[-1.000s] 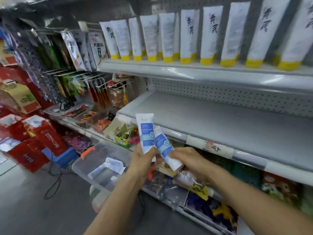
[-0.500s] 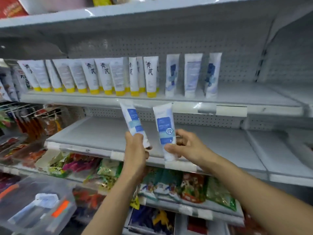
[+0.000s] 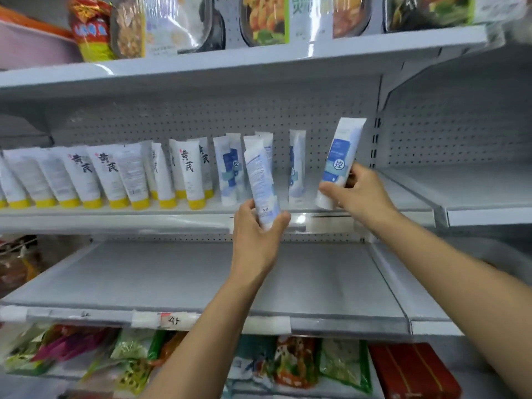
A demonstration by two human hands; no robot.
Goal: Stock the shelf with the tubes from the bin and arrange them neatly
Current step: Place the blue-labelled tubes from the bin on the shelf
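Leftmost, on the middle shelf, a long row of yellow-capped tubes, white, standing cap-down, several leaning, some with black brush lettering and others turned to fine print. Above that stretch, on the top shelf, a red-and-yellow snack bag and clear-fronted food packets. Below, a bare grey shelf with a handwritten price label on its front rail, and beneath that, bright snack packets in a jumble. Next along the middle shelf, a small cluster of blue-and-white tubes, upright on white caps, just beside the last yellow-capped one. In front of that cluster, the left hand, fingers and thumb wrapped round the cap end of a back-label tube, top tilted a little leftward, held over the shelf's front rail. Further right, a lone tube of the same kind, standing by itself. Then the right hand, clasping the lower part of a front-label tube, top leaning rightward, cap end at the shelf surface near its front edge, contact not clear. Far right, a neighbouring shelf in the next bay, and a red packet on the bottom level.
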